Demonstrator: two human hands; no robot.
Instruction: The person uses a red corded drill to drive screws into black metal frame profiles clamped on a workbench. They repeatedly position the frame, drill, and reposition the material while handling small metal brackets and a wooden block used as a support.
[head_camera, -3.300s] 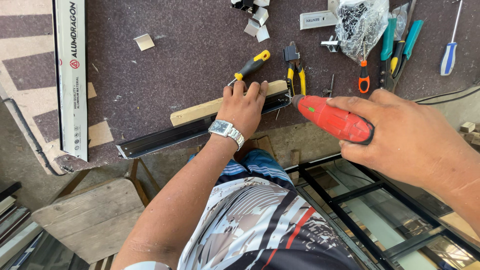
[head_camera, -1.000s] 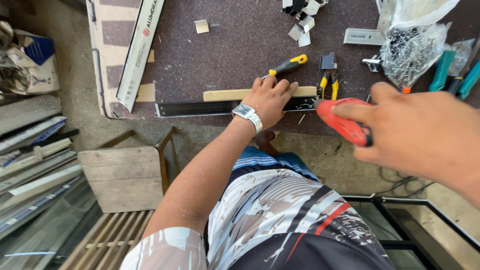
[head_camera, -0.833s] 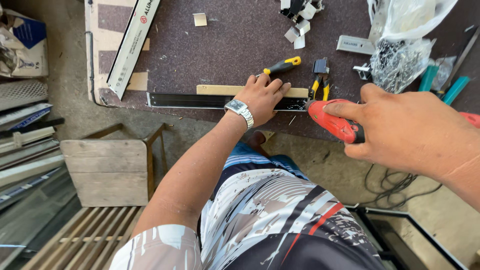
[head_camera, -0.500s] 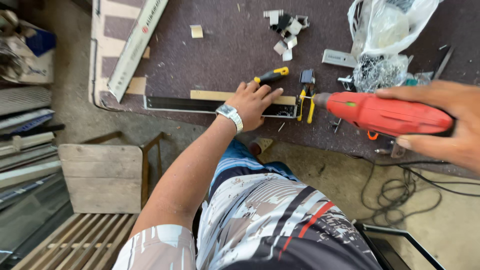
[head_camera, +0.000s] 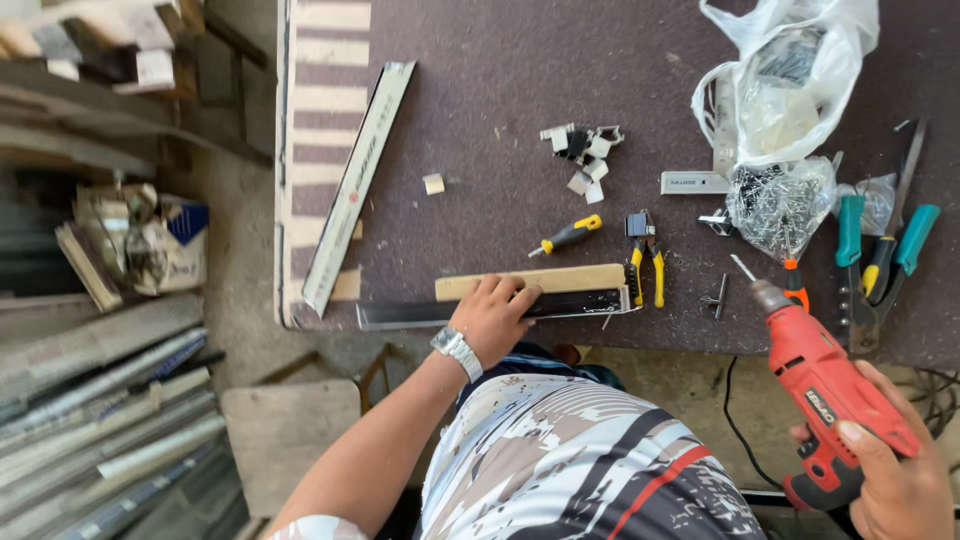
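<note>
drill (head_camera: 820, 375) in right grip (head_camera: 895, 480), profile (head_camera: 500, 308) under left

A workshop, felt-covered workbench (head_camera: 480, 80) strewn with pliers (head_camera: 645, 262), screwdriver (head_camera: 567, 236), bag of screws (head_camera: 780, 205) and small metal brackets (head_camera: 583, 155), red corded drill (head_camera: 825, 385), aluminium profiles (head_camera: 100, 410) stacked beside the bench on a bare concrete floor (head_camera: 235, 230)

Dusty concrete floor (head_camera: 235, 250), stacked metal profiles (head_camera: 90, 400) left, daylight.
</note>
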